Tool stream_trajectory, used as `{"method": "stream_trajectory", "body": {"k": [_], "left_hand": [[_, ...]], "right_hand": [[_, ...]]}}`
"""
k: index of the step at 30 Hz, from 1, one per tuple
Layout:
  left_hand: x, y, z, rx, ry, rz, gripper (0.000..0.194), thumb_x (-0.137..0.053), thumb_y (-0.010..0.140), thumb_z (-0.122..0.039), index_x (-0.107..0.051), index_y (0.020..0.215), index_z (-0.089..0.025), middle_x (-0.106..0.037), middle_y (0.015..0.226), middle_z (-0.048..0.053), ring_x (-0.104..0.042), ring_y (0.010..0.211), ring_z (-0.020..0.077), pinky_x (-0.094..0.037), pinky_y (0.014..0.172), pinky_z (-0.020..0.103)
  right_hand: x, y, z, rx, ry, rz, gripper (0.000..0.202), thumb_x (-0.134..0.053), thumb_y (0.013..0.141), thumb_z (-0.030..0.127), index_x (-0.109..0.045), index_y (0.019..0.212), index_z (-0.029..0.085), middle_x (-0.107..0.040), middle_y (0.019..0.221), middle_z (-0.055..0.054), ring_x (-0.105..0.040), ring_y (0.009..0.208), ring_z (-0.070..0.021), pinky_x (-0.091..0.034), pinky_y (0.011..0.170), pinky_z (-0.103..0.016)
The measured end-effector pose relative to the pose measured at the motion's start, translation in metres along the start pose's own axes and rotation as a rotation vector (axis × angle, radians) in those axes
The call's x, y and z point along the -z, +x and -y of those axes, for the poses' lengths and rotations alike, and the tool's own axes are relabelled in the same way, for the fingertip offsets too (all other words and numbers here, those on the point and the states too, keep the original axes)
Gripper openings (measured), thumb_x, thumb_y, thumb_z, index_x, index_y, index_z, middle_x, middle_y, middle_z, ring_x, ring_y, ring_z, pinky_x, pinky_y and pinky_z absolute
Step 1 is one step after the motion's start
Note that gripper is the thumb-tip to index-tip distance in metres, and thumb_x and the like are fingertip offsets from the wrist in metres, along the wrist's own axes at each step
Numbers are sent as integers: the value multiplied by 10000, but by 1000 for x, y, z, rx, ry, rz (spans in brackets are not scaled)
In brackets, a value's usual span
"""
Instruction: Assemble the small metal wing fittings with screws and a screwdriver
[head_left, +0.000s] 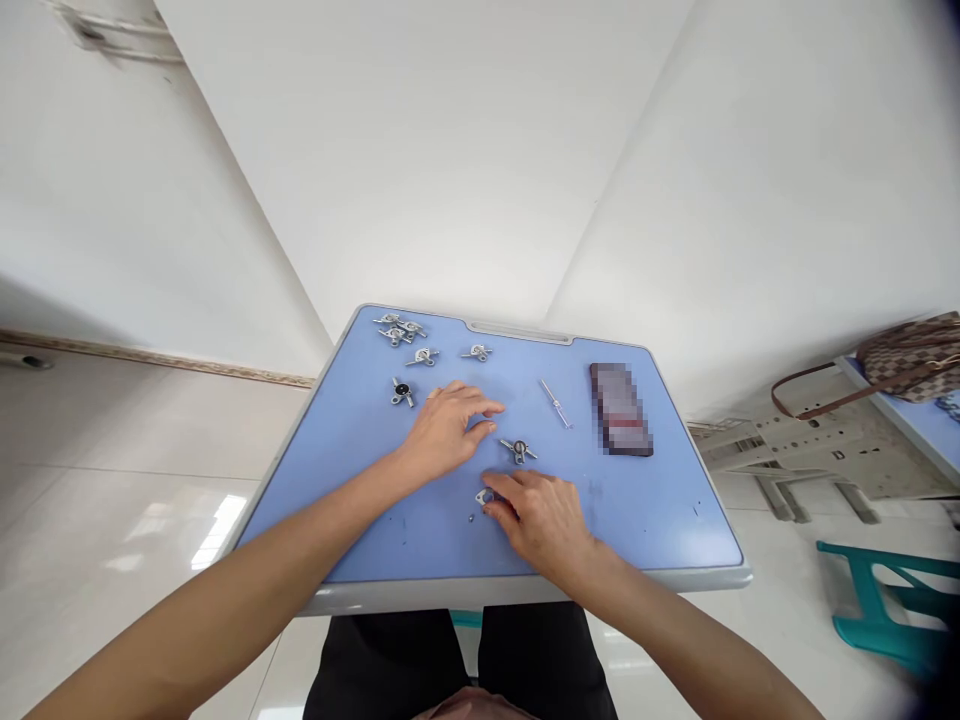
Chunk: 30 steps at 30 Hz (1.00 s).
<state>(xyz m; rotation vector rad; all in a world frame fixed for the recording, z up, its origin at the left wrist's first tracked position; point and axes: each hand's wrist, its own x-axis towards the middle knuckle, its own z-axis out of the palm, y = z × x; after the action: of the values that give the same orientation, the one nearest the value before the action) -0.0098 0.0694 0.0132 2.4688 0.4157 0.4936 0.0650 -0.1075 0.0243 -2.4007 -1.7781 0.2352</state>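
My left hand (452, 425) hovers over the middle of the blue desk, fingers apart, with nothing between them. My right hand (536, 510) rests lower on the desk, its thumb and forefinger at a small flat metal plate (484, 496) with a hole. Just above that hand lies a metal part with arms (519, 450). A tiny piece (471, 518) sits left of the right thumb. Beyond my left hand are a metal part with a black round centre (403, 391), two silver parts (423, 357) (477, 352) and a small cluster of similar parts (395, 335).
On the blue desk (300, 530), a thin screwdriver (556, 404) lies right of centre, beside a blurred dark phone (621, 410). White walls stand behind. At the right are a checkered bag (911, 358) on another desk and a green stool (870, 600).
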Motion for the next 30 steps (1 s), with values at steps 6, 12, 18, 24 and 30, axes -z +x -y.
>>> {"method": "stream_trajectory", "body": {"k": [6, 12, 18, 24, 30], "left_hand": [[1, 1, 1, 14, 18, 6, 219, -595, 857, -205, -707, 1042, -241, -707, 915, 33, -571, 948, 232, -415, 820, 380], [1, -1, -3, 34, -7, 25, 202, -601, 862, -208, -713, 1026, -243, -707, 931, 23, -574, 957, 236, -413, 823, 387], [1, -2, -2, -13, -51, 7, 201, -603, 863, -192, -717, 1022, -240, -697, 905, 18, -577, 909, 214, -429, 834, 380], [-5, -5, -2, -70, 37, 70, 199, -634, 857, -198, -718, 1033, -234, -701, 890, 31, -574, 919, 233, -429, 810, 388], [-15, -8, -2, -156, 79, 57, 210, -630, 855, -166, -709, 1040, -225, -696, 933, 49, -558, 932, 238, -433, 792, 380]], "right_hand": [[7, 0, 1, -128, -20, 82, 97, -604, 902, 275, -678, 963, 266, -729, 889, 14, -664, 831, -177, -269, 554, -276], [15, -1, 7, -245, -24, 175, 113, -602, 899, 314, -635, 960, 226, -729, 864, -8, -657, 757, -183, -268, 560, -273], [7, -21, -3, -142, 47, 23, 120, -557, 934, 284, -631, 873, 212, -704, 890, -27, -637, 839, -185, -314, 565, -256], [11, -27, -39, -62, 348, -146, 177, -466, 969, 248, -639, 952, 214, -674, 757, -3, -608, 649, -129, -424, 629, -231], [23, -19, -52, -11, 347, -174, 252, -420, 966, 215, -671, 960, 197, -657, 855, -40, -577, 614, -113, -457, 619, -238]]}}
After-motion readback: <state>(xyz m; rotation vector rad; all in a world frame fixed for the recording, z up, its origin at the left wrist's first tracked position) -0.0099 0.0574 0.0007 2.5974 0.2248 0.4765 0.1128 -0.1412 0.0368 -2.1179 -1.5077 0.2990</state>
